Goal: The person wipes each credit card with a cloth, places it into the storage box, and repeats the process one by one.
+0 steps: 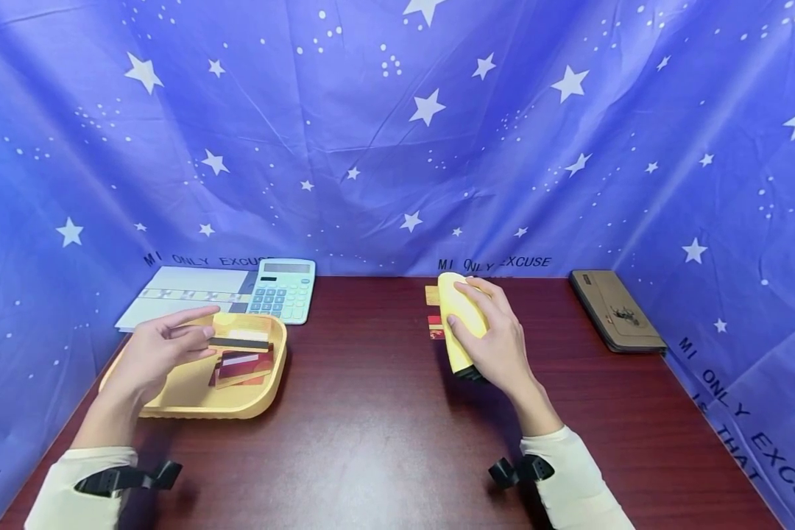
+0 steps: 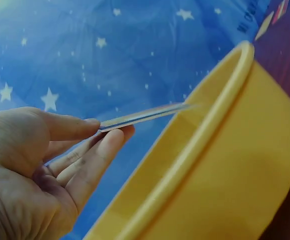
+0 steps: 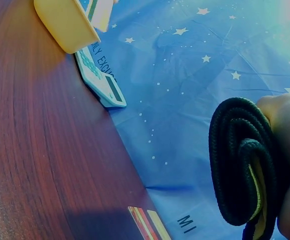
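Pale sleeves (image 1: 79, 489), each with a black strap (image 1: 115, 481) at the cuff, come in from the bottom corners over the dark red table (image 1: 371, 412). Past the left cuff, the left hand (image 1: 162, 353) holds a card (image 1: 240, 324) by one end in a narrow pinch, thumb against fingertips. Most of the card's length sticks out beyond the grip, its far end reaching over the mouth of the yellow tray (image 1: 274, 383). A dark stripe runs along the card, and the left-wrist view shows it nearly edge-on, a thin sliver between the fingertips and the rim. Down in the tray lie more cards (image 1: 245, 366), red and gold, overlapping.

Over on the right, the right hand (image 1: 503, 335) grips a yellow cloth (image 1: 460, 313) — thumb on one side, fingers over the top. Its black end points toward the person; the right-wrist view shows this end folded in layers. Left of the cloth, a gold card (image 1: 432, 295) and a red card (image 1: 435, 327) lie on the table, partly hidden by it in the head view.

Just behind the tray sit a calculator (image 1: 281, 291) and a flat white item (image 1: 185, 294). Well apart, near the table's right edge, lies a brown wallet (image 1: 616, 311); a starry blue curtain (image 1: 371, 132) hangs behind.
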The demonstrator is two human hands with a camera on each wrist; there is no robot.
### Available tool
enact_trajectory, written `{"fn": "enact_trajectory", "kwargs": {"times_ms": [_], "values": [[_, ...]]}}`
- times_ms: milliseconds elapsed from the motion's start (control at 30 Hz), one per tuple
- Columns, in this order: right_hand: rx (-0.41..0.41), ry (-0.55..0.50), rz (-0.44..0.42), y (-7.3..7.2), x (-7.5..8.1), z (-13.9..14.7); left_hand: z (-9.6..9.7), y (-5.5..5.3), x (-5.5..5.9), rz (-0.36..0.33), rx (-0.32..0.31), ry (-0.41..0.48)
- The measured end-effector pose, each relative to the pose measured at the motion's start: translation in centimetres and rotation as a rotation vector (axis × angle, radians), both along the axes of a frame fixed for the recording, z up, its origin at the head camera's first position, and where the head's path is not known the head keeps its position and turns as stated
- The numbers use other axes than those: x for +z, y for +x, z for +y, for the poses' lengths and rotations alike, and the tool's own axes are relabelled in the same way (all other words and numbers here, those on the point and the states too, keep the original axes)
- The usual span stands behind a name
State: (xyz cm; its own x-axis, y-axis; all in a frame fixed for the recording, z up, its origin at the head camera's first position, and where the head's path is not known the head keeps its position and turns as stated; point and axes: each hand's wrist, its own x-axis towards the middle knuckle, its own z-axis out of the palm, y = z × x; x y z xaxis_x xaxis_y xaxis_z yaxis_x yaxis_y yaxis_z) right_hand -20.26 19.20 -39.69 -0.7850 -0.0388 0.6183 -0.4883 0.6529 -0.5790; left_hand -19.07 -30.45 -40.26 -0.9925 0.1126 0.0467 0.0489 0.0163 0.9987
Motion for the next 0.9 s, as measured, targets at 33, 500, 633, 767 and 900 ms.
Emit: {"fn": "enact_trajectory", "kwargs": {"times_ms": [33, 500, 633, 767, 900], "values": [[0.001, 0.001, -0.001, 0.0, 0.0, 0.0, -0.3, 0.0, -0.2, -0.011, 0.007, -0.033], [0.002, 0.006, -0.008, -0.1, -0.2, 0.1, -0.9, -0.7, -1.6, -0.109, 0.038, -0.326], [0.002, 0.008, -0.01, -0.2, -0.2, 0.1, -0.5, -0.7, -1.6, -0.096, 0.057, -0.35], [0.0, 0.005, -0.014, -0.2, -0.1, 0.2, -0.5, -0.8, -1.7, -0.075, 0.067, -0.379], [-0.004, 0.001, -0.011, -0.2, -0.1, 0.3, -0.6, -0.9, -2.0, -0.038, 0.085, -0.454]]}}
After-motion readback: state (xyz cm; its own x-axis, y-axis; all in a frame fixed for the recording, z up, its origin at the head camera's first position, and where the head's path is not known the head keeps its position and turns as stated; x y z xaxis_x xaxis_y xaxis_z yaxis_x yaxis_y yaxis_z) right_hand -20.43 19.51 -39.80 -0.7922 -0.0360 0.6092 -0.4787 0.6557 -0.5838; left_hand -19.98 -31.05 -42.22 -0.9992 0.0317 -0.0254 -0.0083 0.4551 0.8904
